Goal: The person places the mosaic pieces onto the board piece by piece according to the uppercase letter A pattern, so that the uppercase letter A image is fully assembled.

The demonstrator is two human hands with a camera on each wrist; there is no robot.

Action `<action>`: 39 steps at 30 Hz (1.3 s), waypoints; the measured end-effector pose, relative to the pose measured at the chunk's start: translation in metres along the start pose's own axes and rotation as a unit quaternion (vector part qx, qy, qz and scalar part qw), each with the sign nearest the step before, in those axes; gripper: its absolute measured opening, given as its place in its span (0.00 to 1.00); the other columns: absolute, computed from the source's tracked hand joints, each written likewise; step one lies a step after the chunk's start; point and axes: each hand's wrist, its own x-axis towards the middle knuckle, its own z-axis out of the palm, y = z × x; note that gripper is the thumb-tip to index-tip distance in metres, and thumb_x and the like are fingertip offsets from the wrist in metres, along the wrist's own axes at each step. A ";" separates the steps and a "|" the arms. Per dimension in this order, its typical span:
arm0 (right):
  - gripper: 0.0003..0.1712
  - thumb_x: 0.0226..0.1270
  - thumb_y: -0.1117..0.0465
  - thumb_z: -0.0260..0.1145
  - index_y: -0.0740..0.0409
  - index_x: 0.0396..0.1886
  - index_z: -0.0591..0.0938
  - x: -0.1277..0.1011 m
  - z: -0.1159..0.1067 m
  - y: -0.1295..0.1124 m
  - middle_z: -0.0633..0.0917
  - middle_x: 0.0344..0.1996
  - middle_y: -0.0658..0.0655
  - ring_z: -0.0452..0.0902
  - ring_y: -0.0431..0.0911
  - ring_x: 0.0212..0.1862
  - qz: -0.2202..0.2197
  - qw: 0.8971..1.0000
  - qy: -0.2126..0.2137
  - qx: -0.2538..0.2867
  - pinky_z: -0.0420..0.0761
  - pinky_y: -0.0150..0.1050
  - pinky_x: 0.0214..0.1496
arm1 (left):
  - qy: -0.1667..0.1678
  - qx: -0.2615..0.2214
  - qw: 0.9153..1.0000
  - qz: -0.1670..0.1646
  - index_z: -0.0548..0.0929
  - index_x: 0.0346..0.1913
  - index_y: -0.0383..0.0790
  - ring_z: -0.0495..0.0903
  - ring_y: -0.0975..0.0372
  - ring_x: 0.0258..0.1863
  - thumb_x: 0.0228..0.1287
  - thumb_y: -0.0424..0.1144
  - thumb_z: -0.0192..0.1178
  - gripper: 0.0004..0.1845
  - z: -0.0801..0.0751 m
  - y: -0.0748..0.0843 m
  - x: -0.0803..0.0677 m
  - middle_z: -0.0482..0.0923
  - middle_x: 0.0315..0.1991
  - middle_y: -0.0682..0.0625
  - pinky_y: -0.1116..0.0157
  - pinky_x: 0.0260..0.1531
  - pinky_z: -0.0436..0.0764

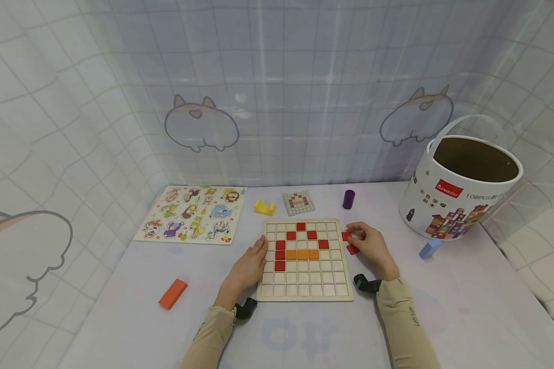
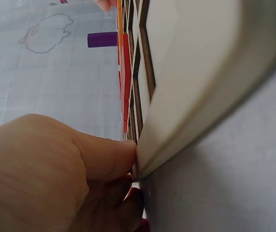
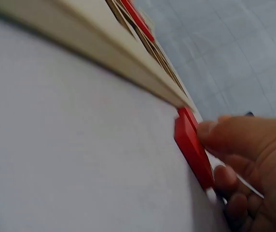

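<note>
A wooden grid board (image 1: 304, 290) lies flat on the table, with several red square tiles (image 1: 301, 226) forming a peak and left side, and an orange row (image 1: 302, 254) across the middle. My left hand (image 1: 246, 269) rests along the board's left edge with its fingers extended; in the left wrist view the thumb (image 2: 111, 157) touches the board's corner. At the right edge, my right hand (image 1: 371, 247) has thumb and index finger around a red tile (image 1: 346, 236). Another red tile (image 1: 353, 249) lies just nearer, under the hand's edge.
A pattern card (image 1: 298, 203), a yellow block (image 1: 264, 207) and a purple cylinder (image 1: 348, 199) lie behind the board. An animal puzzle (image 1: 189, 215) is at the back left, an orange block (image 1: 173, 293) at left. On the right stand a large bucket (image 1: 461, 205) and a blue block (image 1: 430, 249).
</note>
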 end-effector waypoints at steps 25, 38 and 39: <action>0.19 0.63 0.63 0.66 0.62 0.53 0.80 0.001 0.004 -0.001 0.83 0.43 0.63 0.71 0.47 0.35 -0.010 0.999 0.044 -0.023 0.70 0.29 0.30 | 0.009 -0.002 1.000 0.001 0.59 0.72 0.28 0.55 0.48 0.75 0.74 0.36 0.47 0.28 0.001 0.000 0.000 0.53 0.76 0.38 0.48 0.74 0.59; 0.19 0.65 0.64 0.65 0.60 0.56 0.79 -0.001 -0.006 -0.014 0.81 0.48 0.63 0.72 0.44 0.32 -0.012 0.999 0.013 0.027 0.74 0.28 0.25 | 0.008 0.000 1.000 -0.002 0.59 0.72 0.28 0.56 0.47 0.75 0.74 0.36 0.46 0.28 0.001 0.000 0.000 0.53 0.76 0.38 0.48 0.74 0.59; 0.19 0.65 0.64 0.65 0.60 0.56 0.79 -0.002 -0.007 -0.016 0.81 0.48 0.63 0.73 0.44 0.32 -0.011 0.999 0.010 0.028 0.75 0.29 0.25 | 0.009 -0.002 1.000 -0.001 0.59 0.72 0.28 0.56 0.47 0.75 0.74 0.35 0.46 0.28 0.002 0.000 0.000 0.53 0.76 0.37 0.48 0.74 0.59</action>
